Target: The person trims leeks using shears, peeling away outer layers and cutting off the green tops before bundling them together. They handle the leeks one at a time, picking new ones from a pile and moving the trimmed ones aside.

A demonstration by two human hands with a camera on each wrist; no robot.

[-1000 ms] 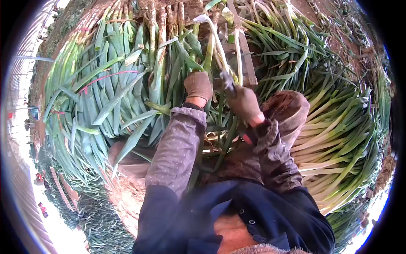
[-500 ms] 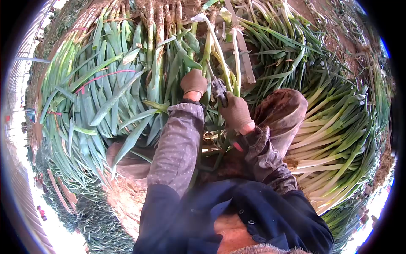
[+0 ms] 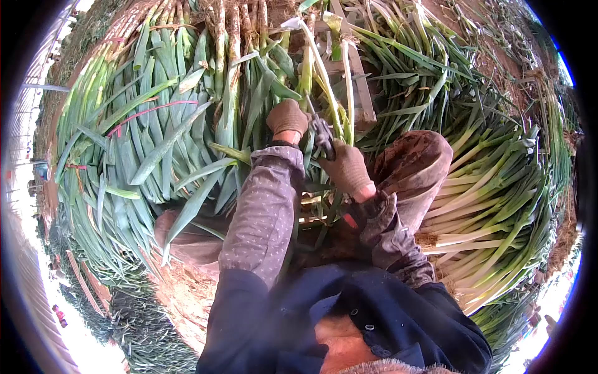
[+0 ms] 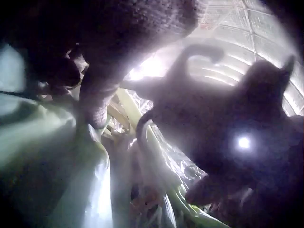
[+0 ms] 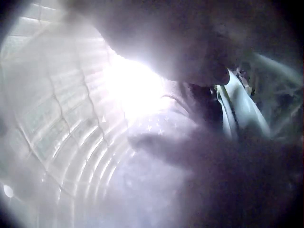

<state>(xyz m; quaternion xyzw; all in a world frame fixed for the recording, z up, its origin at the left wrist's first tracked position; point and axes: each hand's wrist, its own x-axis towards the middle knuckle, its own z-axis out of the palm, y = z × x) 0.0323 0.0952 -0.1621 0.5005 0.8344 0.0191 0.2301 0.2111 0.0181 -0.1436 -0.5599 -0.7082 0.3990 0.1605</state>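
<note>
My gloved left hand (image 3: 287, 118) grips a leek (image 3: 305, 78), whose stalk points up and away beyond the fist. In my gloved right hand (image 3: 347, 168) is a dark metal blow gun (image 3: 322, 134) with a thin nozzle. The nozzle tip is at the leek's stalk, just right of the left fist. Two pale peeled stalks (image 3: 349, 87) lie close beyond the right hand. In the left wrist view the blow gun (image 4: 199, 109) is a dark silhouette with a hook on top. The right wrist view is mostly glare and shadow.
Unpeeled leeks with broad green leaves (image 3: 149, 124) are piled at the left. Clean white-stemmed leeks (image 3: 479, 212) lie stacked at the right, beside the bent knee (image 3: 417, 162). More leafy stalks (image 3: 417, 81) and a wooden slat (image 3: 362, 93) lie ahead.
The right hand and blow gun have come left and slightly nearer the body, bringing the nozzle to the leek by the left fist. The left hand stays nearly in place.
</note>
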